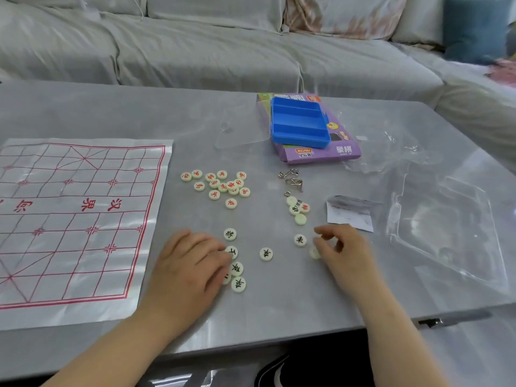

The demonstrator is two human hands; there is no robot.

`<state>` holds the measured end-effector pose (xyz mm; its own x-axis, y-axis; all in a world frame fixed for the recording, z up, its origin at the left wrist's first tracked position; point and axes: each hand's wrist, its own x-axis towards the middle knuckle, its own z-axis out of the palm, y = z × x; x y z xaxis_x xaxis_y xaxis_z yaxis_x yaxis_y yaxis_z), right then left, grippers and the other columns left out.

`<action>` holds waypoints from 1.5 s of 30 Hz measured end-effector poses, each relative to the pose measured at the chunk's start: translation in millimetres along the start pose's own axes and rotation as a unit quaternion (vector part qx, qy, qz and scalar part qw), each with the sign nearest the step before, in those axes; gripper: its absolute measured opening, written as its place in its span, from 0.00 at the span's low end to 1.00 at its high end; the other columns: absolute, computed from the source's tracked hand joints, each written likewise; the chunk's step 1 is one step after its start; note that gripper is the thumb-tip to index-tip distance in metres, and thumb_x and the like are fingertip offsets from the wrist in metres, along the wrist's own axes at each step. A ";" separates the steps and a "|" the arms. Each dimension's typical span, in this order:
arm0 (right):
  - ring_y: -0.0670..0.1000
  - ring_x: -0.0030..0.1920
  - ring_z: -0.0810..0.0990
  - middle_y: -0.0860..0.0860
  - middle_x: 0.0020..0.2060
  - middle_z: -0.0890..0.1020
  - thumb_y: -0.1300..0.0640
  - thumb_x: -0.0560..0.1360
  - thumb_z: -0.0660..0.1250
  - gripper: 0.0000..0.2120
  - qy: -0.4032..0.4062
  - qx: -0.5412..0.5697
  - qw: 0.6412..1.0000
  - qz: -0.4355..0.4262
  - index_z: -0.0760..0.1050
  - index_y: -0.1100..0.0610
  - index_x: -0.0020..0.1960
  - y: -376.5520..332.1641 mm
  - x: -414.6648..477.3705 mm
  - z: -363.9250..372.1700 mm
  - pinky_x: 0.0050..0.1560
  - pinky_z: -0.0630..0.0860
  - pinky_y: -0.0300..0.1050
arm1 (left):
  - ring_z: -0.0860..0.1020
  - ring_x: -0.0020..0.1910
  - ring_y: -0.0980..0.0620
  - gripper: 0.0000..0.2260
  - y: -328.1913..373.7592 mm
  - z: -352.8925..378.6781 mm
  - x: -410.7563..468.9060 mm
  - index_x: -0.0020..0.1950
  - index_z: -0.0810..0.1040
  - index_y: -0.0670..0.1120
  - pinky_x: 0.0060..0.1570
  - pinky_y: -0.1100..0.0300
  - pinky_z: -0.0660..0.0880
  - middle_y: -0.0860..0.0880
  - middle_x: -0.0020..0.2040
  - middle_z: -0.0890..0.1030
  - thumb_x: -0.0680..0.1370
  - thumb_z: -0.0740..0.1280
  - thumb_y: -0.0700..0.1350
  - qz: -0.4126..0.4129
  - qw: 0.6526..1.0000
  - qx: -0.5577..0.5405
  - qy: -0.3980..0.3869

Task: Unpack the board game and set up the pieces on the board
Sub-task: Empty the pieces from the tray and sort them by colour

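Beneath the left hand [192, 263], fingers straight and close together, several black-lettered pieces [237, 268] in a short column, some touched by the fingertips, one half hidden. Just past those fingertips, one more black-lettered disc, lying apart. Between the two hands, two further black-lettered discs, flat on the grey table [111, 113], well apart from each other.

Right hand [343, 250] loosely curled, fingertips slightly apart. Against its thumb tip, a blurred pale piece [315, 252]; impossible to tell whether gripped or only touched.

Just beyond the right knuckles, a paper slip [350, 215]. Beyond the right fingertips, a small cluster of pieces [297, 210] touching a set of wire puzzles [291, 180].

Farther out from the left fingertips, red-lettered pieces [220, 185] in a loose heap, a few overlapping. Left of that hand, the board sheet [78, 219], spread flat with red grid lines up.

Right of the right hand, crumpled clear plastic packaging [446, 224].

Farthest from both sets of fingers, a blue tray [300, 124] resting on a purple box [343, 149], with a clear lid [237, 132] just beside them. Behind the table, a pale sofa [195, 51].
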<state>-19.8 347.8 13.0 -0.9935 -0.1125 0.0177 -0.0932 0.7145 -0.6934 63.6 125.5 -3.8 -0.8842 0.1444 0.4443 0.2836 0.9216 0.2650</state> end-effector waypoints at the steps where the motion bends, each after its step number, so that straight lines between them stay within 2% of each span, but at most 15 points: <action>1: 0.40 0.39 0.69 0.44 0.43 0.72 0.58 0.73 0.67 0.11 -0.008 -0.022 1.000 -0.007 0.77 0.55 0.55 8.1 -9.2 -0.2 0.41 0.61 0.32 | 0.71 0.47 0.53 0.17 8.8 2.6 7.4 0.42 0.81 0.46 0.58 0.60 0.61 0.49 0.41 0.82 0.78 0.55 0.51 0.007 1.000 -0.003 -0.003; 4: 0.45 0.48 0.68 0.45 0.47 0.70 0.56 0.71 0.70 0.15 -0.016 -0.075 0.996 -0.044 0.75 0.55 0.57 19.8 -20.8 5.3 0.47 0.58 0.31 | 0.74 0.44 0.53 0.17 33.5 15.8 34.2 0.43 0.82 0.46 0.49 0.60 0.62 0.50 0.40 0.82 0.68 0.58 0.53 -0.010 0.998 -0.005 -0.060; 6: 0.46 0.50 0.67 0.46 0.48 0.70 0.56 0.71 0.69 0.14 -0.003 -0.089 0.995 -0.044 0.75 0.55 0.56 19.9 -19.7 8.1 0.47 0.57 0.32 | 0.77 0.50 0.51 0.18 47.1 19.9 49.9 0.53 0.80 0.47 0.50 0.61 0.59 0.52 0.49 0.79 0.70 0.59 0.55 -0.049 0.991 0.015 -0.120; 9: 0.51 0.51 0.71 0.50 0.48 0.75 0.57 0.73 0.67 0.07 0.026 -0.093 0.994 -0.046 0.77 0.59 0.50 21.9 -17.0 10.1 0.45 0.58 0.35 | 0.66 0.61 0.54 0.17 43.7 34.4 56.1 0.64 0.71 0.53 0.56 0.64 0.55 0.55 0.61 0.71 0.76 0.60 0.55 -0.085 0.982 0.007 -0.166; 13: 0.50 0.42 0.72 0.52 0.43 0.78 0.60 0.75 0.64 0.06 0.041 -0.067 0.995 -0.058 0.79 0.60 0.48 23.9 -17.1 7.9 0.41 0.59 0.36 | 0.71 0.57 0.52 0.15 38.9 37.1 52.9 0.60 0.76 0.49 0.55 0.63 0.60 0.52 0.57 0.75 0.76 0.61 0.53 -0.097 0.983 -0.044 -0.151; 15: 0.43 0.35 0.70 0.46 0.37 0.75 0.60 0.74 0.65 0.07 0.022 -0.014 0.999 -0.046 0.78 0.54 0.51 21.9 -19.7 6.6 0.38 0.64 0.32 | 0.77 0.49 0.46 0.15 37.1 35.8 48.6 0.54 0.80 0.45 0.50 0.57 0.65 0.48 0.49 0.80 0.70 0.66 0.50 -0.081 0.987 -0.067 -0.124; 17: 0.42 0.34 0.72 0.42 0.33 0.73 0.60 0.73 0.67 0.08 -0.005 0.066 0.998 -0.021 0.75 0.47 0.46 14.3 -22.7 8.1 0.38 0.67 0.27 | 0.80 0.37 0.46 0.14 33.9 31.3 45.0 0.48 0.81 0.43 0.42 0.59 0.66 0.49 0.39 0.81 0.65 0.69 0.45 -0.068 0.989 -0.072 -0.107; 20: 0.38 0.34 0.72 0.41 0.30 0.73 0.58 0.71 0.69 0.09 -0.063 0.074 0.995 -0.025 0.73 0.46 0.38 0.3 -25.2 19.2 0.38 0.67 0.27 | 0.73 0.42 0.55 0.14 29.8 22.5 37.0 0.55 0.79 0.45 0.45 0.64 0.61 0.54 0.42 0.76 0.70 0.70 0.40 -0.099 0.986 -0.105 -0.077; 22: 0.40 0.37 0.72 0.39 0.33 0.73 0.56 0.73 0.67 0.03 -0.088 0.005 0.994 -0.071 0.77 0.49 0.46 -4.4 -24.9 26.2 0.40 0.65 0.27 | 0.70 0.43 0.60 0.14 25.6 18.2 32.3 0.56 0.78 0.46 0.47 0.67 0.61 0.56 0.43 0.73 0.71 0.70 0.41 -0.099 0.985 -0.128 -0.055; 24: 0.44 0.47 0.73 0.43 0.42 0.77 0.54 0.74 0.65 0.08 -0.068 -0.037 0.990 -0.116 0.79 0.54 0.52 -5.3 -24.0 31.0 0.43 0.62 0.29 | 0.69 0.44 0.60 0.15 22.3 15.4 28.5 0.57 0.77 0.47 0.47 0.74 0.61 0.60 0.42 0.72 0.71 0.69 0.39 -0.108 0.983 -0.136 -0.063; 27: 0.52 0.54 0.75 0.51 0.49 0.78 0.50 0.72 0.59 0.18 -0.039 -0.055 0.987 -0.145 0.80 0.57 0.53 -5.8 -26.7 33.0 0.47 0.60 0.30 | 0.69 0.46 0.60 0.16 18.9 12.9 25.2 0.59 0.75 0.48 0.48 0.75 0.60 0.65 0.41 0.67 0.72 0.68 0.39 -0.126 0.979 -0.140 -0.073; 30: 0.49 0.60 0.71 0.50 0.55 0.75 0.47 0.72 0.57 0.21 -0.071 -0.077 0.981 -0.161 0.75 0.55 0.60 -4.0 -29.6 30.3 0.51 0.57 0.27 | 0.68 0.46 0.61 0.17 17.0 8.3 24.6 0.60 0.75 0.49 0.49 0.79 0.59 0.66 0.42 0.67 0.72 0.68 0.38 -0.140 0.977 -0.143 -0.069; 34: 0.48 0.56 0.72 0.48 0.51 0.75 0.54 0.75 0.64 0.12 -0.064 -0.088 0.979 -0.170 0.77 0.55 0.56 -7.2 -20.7 31.2 0.48 0.59 0.29 | 0.69 0.43 0.64 0.16 7.5 0.8 20.4 0.60 0.75 0.50 0.48 0.80 0.59 0.67 0.42 0.67 0.73 0.69 0.40 -0.165 0.974 -0.144 -0.059; 37: 0.51 0.54 0.73 0.51 0.50 0.78 0.57 0.74 0.64 0.08 -0.078 -0.085 0.978 -0.177 0.78 0.56 0.52 -22.8 -2.6 42.6 0.48 0.63 0.34 | 0.70 0.49 0.58 0.15 -2.7 -5.6 13.2 0.59 0.75 0.50 0.46 0.79 0.60 0.62 0.43 0.71 0.73 0.68 0.40 -0.197 0.970 -0.138 -0.043; 45: 0.51 0.60 0.71 0.51 0.58 0.74 0.55 0.76 0.60 0.14 -0.068 -0.119 0.977 -0.161 0.72 0.53 0.61 -71.9 51.7 82.9 0.55 0.67 0.42 | 0.69 0.47 0.58 0.13 -21.8 -9.5 0.2 0.55 0.79 0.49 0.47 0.78 0.61 0.67 0.43 0.70 0.71 0.71 0.40 -0.218 0.964 -0.135 -0.075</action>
<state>-59.1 233.3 4.0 -0.8941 -0.4367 0.0996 -0.4275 0.7657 -0.4806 60.7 102.1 -1.3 -0.9792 -0.1656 0.1175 -0.0579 0.7824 0.6201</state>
